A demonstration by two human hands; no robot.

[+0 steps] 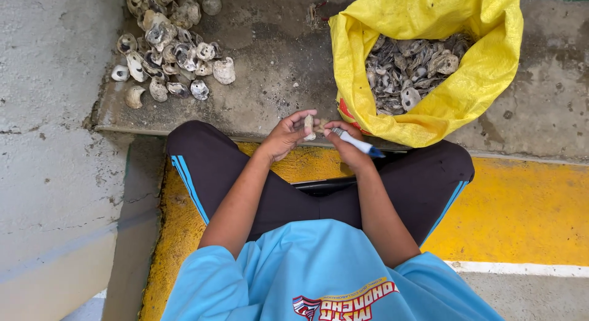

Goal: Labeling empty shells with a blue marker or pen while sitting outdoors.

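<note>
Left grip (283,137) closed on pale rough oyster shell (309,127), right grip (346,144) clasping blue-handled knife (359,143)

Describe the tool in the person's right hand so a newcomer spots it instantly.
Start at the yellow sack of shells, then drop to its lower left edge. There the right hand holds a slim knife, the only tool with a white and blue handle.

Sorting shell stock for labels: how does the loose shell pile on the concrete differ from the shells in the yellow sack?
The loose shell pile lies spread on bare concrete, many pale insides showing; the shells in the yellow sack are heaped, contained, and look darker grey. The pile is on the person's left, the sack on their right. Both are rough oyster-like shells.
</note>
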